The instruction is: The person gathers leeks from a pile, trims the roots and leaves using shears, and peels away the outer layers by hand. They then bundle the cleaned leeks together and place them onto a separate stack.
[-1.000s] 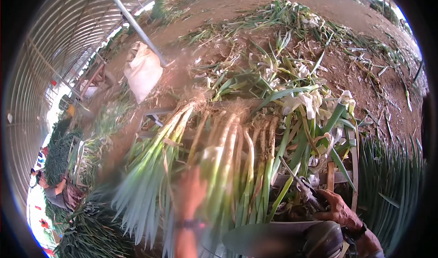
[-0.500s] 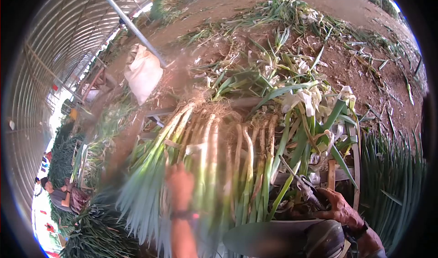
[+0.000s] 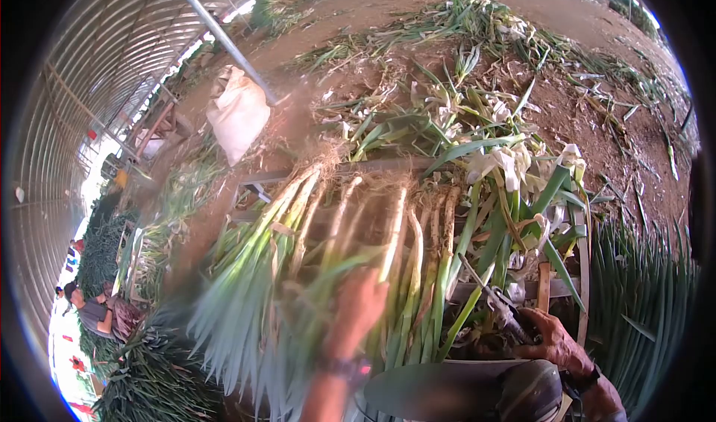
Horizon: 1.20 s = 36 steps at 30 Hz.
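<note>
Green onions [image 3: 287, 217] lie side by side across a low rack, roots at the far end and leaves toward me. Over their green part is my left hand [image 3: 362, 299], smeared by motion, a wristband on its wrist. A pale stalk [image 3: 395, 228] runs up from its fingertips; I cannot tell whether the fingers grip it. At the lower right my right hand [image 3: 552, 340] is closed around the handle of a hand tool [image 3: 501, 310] with a narrow pointed blade, directed up and left over the rack. My knee [image 3: 529, 392] is just below it.
Stripped leaves [image 3: 514, 161] are heaped behind the rack and over the soil. Upright green onions [image 3: 641, 303] stand at the right. A pale sack [image 3: 237, 116] sits by a metal pole [image 3: 216, 30]. Another person [image 3: 104, 314] sits at the left beside a dark green pile [image 3: 153, 377].
My left hand has moved right across the green onions, and some stalks under it have shifted and blurred. My right hand and its tool stay in place.
</note>
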### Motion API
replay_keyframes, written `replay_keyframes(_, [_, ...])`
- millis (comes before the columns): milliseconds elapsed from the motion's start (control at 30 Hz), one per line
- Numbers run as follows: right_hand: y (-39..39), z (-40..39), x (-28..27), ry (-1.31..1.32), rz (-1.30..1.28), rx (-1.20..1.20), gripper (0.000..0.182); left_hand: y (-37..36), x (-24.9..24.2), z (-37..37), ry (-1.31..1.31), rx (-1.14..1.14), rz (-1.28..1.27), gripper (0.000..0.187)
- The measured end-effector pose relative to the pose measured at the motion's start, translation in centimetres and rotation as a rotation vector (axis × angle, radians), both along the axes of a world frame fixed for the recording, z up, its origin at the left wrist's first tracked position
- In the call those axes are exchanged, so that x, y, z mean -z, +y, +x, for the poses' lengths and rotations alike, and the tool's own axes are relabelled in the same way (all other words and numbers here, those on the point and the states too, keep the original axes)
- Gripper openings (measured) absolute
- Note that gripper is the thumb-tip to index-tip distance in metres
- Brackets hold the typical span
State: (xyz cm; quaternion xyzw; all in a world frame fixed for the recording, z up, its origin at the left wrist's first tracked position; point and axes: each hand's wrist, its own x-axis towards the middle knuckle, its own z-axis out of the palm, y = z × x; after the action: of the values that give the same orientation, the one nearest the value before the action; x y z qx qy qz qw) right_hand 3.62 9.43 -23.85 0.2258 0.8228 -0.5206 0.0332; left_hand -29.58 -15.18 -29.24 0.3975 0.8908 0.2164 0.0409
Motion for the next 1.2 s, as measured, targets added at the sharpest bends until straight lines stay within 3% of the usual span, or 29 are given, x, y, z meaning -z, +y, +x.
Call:
replay_keyframes(67, [-0.3, 0.0, 0.1, -0.004, -0.001, -0.013, 0.080, -0.4, -1.4, 0.4, -0.067, 0.098, 0.020, 0.031])
replay_keyframes(167, [-0.1, -0.1, 0.3, 0.001, -0.006, -0.023, 0.079, -2.7, 0.2, -1.7, -0.174, -0.107, 0.228, 0.029])
replay_keyframes(200, [-0.2, -0.2, -0.1, -0.006, -0.013, -0.024, 0.079, -2.9, 0.3, -2.4, -0.072, -0.186, 0.273, 0.027])
replay_keyframes(300, [-0.3, -0.7, -0.8, -0.049, -0.055, -0.002, 0.086, -2.6, -1.0, -4.6, 0.470, -0.330, 0.000, 0.036])
replay_keyframes(500, [-0.2, -0.6, -0.5, -0.059, -0.032, 0.008, 0.089, -2.2, 0.8, -7.9, 0.334, -0.121, -0.068, 0.057])
replay_keyframes(533, [-0.2, -0.5, -0.4, -0.062, -0.027, -0.004, 0.089, -2.5, 0.7, -7.9, 0.348, -0.115, -0.071, 0.042])
replay_keyframes(633, [-0.4, -0.7, -0.4, 0.041, -0.013, -0.027, 0.079, -3.0, -0.3, -7.5, 0.072, -0.075, -0.238, 0.027])
replay_keyframes(667, [-0.3, -0.8, -0.6, 0.064, 0.024, -0.047, 0.079, -3.0, -0.5, -6.8, 0.203, -0.041, -0.165, 0.023])
replay_keyframes(800, [0.1, -2.5, -2.7, 0.077, 0.156, -0.168, 0.083, -1.4, -4.6, -4.5, 0.181, -0.163, -0.165, 0.026])
replay_keyframes(900, [-0.2, -3.8, -3.1, 0.074, 0.275, -0.266, 0.083, 0.4, -7.7, -6.1, 0.029, -0.127, 0.083, 0.027])
replay_keyframes(933, [-0.3, -4.2, -3.1, 0.082, 0.304, -0.280, 0.082, 0.4, -6.3, -7.8, 0.200, -0.114, 0.011, 0.026])
replay_keyframes(1033, [-0.3, -4.4, -3.0, 0.110, 0.356, -0.309, 0.082, 0.6, -8.1, -9.0, 0.073, 0.154, 0.141, 0.032])
replay_keyframes(1067, [-0.2, -4.4, -2.8, 0.120, 0.368, -0.312, 0.082, 0.5, -8.3, -8.4, -0.339, 0.003, 0.175, 0.037])
replay_keyframes(1133, [0.0, -4.2, -2.4, 0.157, 0.319, -0.277, 0.083, -1.9, -2.0, -10.2, -0.382, -0.257, 0.195, 0.038])
replay_keyframes(1200, [0.1, -4.0, -2.1, 0.163, 0.285, -0.253, 0.083, -2.9, -0.8, -9.5, -0.235, -0.309, 0.060, 0.039])
